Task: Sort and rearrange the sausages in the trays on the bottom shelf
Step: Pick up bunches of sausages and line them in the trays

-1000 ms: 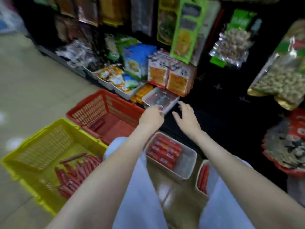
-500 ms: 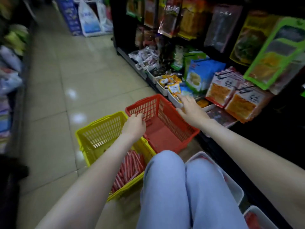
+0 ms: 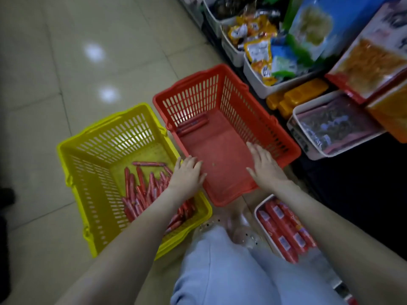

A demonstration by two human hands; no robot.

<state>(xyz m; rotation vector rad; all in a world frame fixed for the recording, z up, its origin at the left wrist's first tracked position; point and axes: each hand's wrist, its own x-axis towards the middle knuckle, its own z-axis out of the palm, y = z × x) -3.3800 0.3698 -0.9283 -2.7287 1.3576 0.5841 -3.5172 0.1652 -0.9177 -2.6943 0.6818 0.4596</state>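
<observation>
**Two baskets on floor; both hands open at the red one**

Yellow basket (image 3: 72,155) stands at left on the tiled floor (image 3: 44,62), holding a loose pile of thin red sausages (image 3: 141,190) at its near end. Red basket (image 3: 193,89) sits just beside it to the right, rims nearly touching. A few sausages (image 3: 192,125) lie against its far wall.

Left hand (image 3: 187,175) is over the red basket's near-left corner, fingers (image 3: 193,161) straight and holding nothing. Right hand (image 3: 265,166) reaches inside near the right wall, fingers (image 3: 253,149) extended and slightly spread, also holding nothing. Whether either palm touches the basket cannot be told.

White tray (image 3: 258,216) sits on the floor under the right forearm, with thick sausages (image 3: 284,230) packed side by side. On the bottom shelf at far right is a tray of dark packets (image 3: 312,102).
</observation>
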